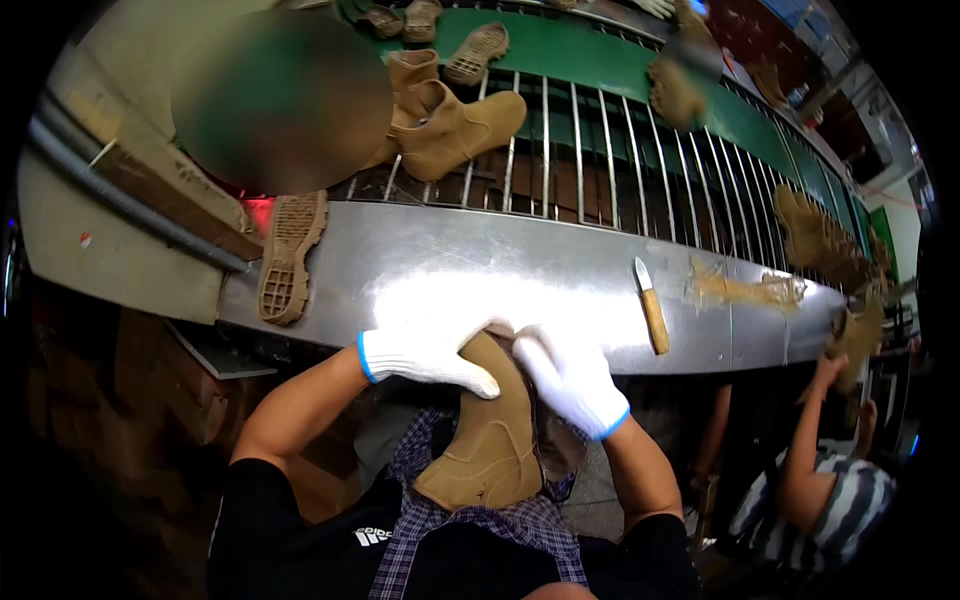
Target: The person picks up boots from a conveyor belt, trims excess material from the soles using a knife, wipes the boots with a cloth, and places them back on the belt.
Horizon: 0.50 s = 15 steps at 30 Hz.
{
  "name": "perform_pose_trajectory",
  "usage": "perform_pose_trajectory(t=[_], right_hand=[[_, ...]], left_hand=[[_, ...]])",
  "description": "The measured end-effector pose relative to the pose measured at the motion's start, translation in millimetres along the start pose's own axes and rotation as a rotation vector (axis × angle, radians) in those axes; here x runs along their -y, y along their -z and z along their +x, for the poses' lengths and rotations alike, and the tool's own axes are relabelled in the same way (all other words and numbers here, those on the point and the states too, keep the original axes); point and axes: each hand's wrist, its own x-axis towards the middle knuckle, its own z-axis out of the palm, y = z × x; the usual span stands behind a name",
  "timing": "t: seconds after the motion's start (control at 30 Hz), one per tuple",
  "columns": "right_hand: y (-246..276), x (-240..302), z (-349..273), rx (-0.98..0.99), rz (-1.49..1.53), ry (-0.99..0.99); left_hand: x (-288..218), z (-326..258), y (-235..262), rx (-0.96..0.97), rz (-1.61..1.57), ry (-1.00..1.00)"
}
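A tan boot (pixel 490 435) rests upper part against my lap, its toe end pointing away from me toward the bench. My left hand (pixel 430 358), in a white glove with a blue cuff, is closed round the toe end, thumb lying across the upper. On the other side, my right hand (pixel 572 382), gloved the same way, pinches the boot's edge near the tip. Whether its fingers also hold something small is hidden. Beyond my right hand, a short knife with a wooden handle (pixel 654 318) lies on the metal bench (pixel 480 245).
A tan treaded sole (pixel 291 262) lies at the bench's left end. Past the bench, boots (pixel 460 132) and another sole (pixel 478 53) sit about a barred rack (pixel 620 150) by a green belt. At right, a person in stripes (pixel 815 505) holds a boot (pixel 858 338).
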Motion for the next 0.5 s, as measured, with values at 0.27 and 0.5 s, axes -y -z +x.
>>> perform_pose_trajectory(t=[0.27,0.5], right_hand=[[10,3,-66,0.105,0.289,-0.287],[-28,-13,-54,-0.164,0.104,-0.197]], left_hand=[[-18,10,-1,-0.024,0.169,-0.084],[-36,40,-24,-0.260,0.387,-0.146]])
